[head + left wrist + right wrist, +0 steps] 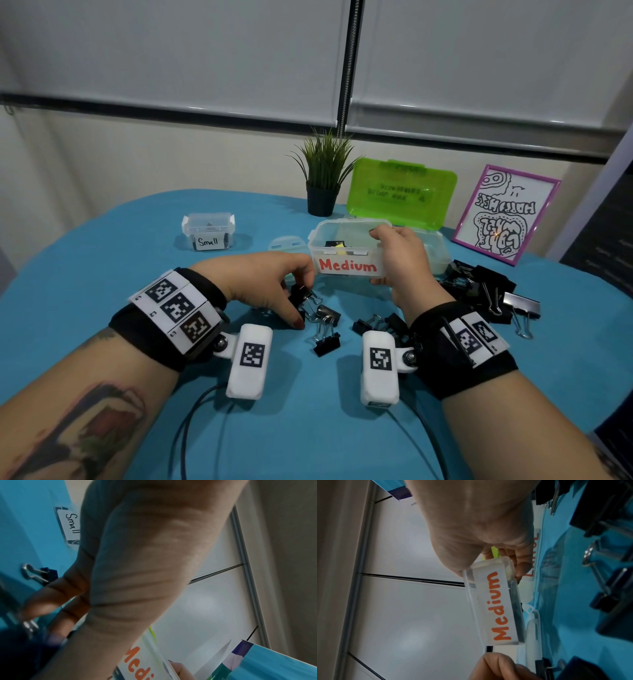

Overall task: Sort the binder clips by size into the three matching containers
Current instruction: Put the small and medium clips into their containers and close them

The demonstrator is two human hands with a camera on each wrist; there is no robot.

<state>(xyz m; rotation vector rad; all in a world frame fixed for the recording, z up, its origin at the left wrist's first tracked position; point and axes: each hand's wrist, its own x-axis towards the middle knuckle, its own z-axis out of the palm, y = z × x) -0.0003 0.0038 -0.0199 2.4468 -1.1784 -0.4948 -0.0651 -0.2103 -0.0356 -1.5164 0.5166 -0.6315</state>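
A: What do we have in our right hand (402,260)?

B: The clear Medium container (346,251). Our grip is wrapped round its right end, fingers over the rim and thumb underneath, and the box is lifted off the blue surface (137,240), tilted a little toward us. The right wrist view shows the same hold, with the orange "Medium" label facing the camera. Something black and yellow lies inside.

A: And our left hand (270,284)?

B: It is down among the loose clips just below the box. The fingertips are curled onto a black binder clip (301,296) with silver handles. From the head view we pinch it, though the left wrist view is too blurred to confirm how firmly.

A: Where are the other clips?

B: A few medium clips (327,337) lie between our wrists. A heap of large clips (486,291) sits to the right, near the Large container (435,250), which stands just behind the Medium one with its green lid (400,192) standing open.

A: And the Small container (208,229)?

B: Far left on the surface, well apart from our hands, lid on, dark clips showing inside. A loose clear lid (287,244) lies between it and the Medium box. A potted plant (323,174) and a framed drawing (503,212) stand at the back.
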